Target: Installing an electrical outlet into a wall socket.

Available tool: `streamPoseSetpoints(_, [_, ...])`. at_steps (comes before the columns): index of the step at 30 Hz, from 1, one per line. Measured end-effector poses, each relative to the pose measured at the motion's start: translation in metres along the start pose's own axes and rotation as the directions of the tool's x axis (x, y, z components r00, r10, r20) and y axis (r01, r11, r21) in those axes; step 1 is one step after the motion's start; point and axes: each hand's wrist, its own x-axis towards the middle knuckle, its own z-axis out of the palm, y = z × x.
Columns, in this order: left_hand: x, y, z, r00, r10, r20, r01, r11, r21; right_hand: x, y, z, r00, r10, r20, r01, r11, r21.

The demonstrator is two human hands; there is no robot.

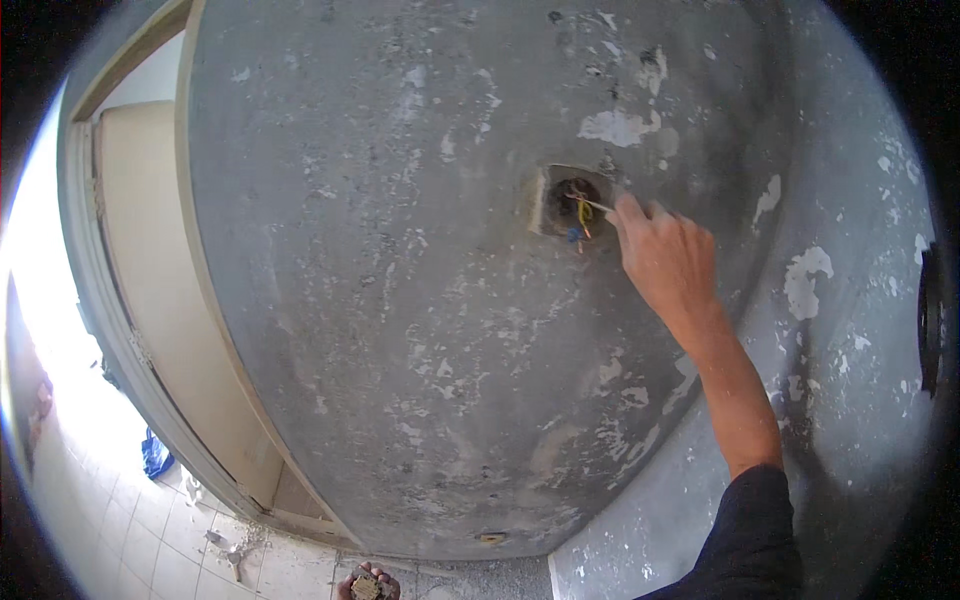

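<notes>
A wall box (pixel 549 204) is set into the grey wall, with a dark round hole in it. Several wires (pixel 585 212), yellow-green, blue and with bare copper ends, hang out of the hole. My right hand (pixel 668 255) is beside the box on its right, closed on a thin pale rod-like tool (pixel 601 207) whose tip reaches the wires. What kind of tool it is, I cannot make out, since the fingers hide most of it. Low at the picture's bottom edge, my left hand (pixel 347 586) is curled around a crumbly tan lump (pixel 366 587), partly cut off by the frame.
Patches of paint are flaked off the grey wall (pixel 400 300). A doorway with a wooden frame (pixel 190 200) and pale door (pixel 150 230) is at the left. A blue bag (pixel 156 454) lies on the tiled floor (pixel 185 535) near debris (pixel 235 555). Another wall (pixel 850 400) meets at the right.
</notes>
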Motion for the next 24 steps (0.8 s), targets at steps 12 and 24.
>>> streamPoseSetpoints(12, [0.007, 0.024, -0.017, 0.994, 0.018, 0.105, -0.015, 0.999, -0.029, -0.001, 0.009, 0.013, 0.991, 0.102, -0.082, -0.093, 0.991, 0.099])
streamPoseSetpoints(24, [0.020, 0.004, 0.004, 0.998, -0.001, -0.065, 0.004, 0.999, 0.047, 0.029, 0.021, -0.009, 0.993, -0.092, 0.080, 0.099, 0.991, -0.086])
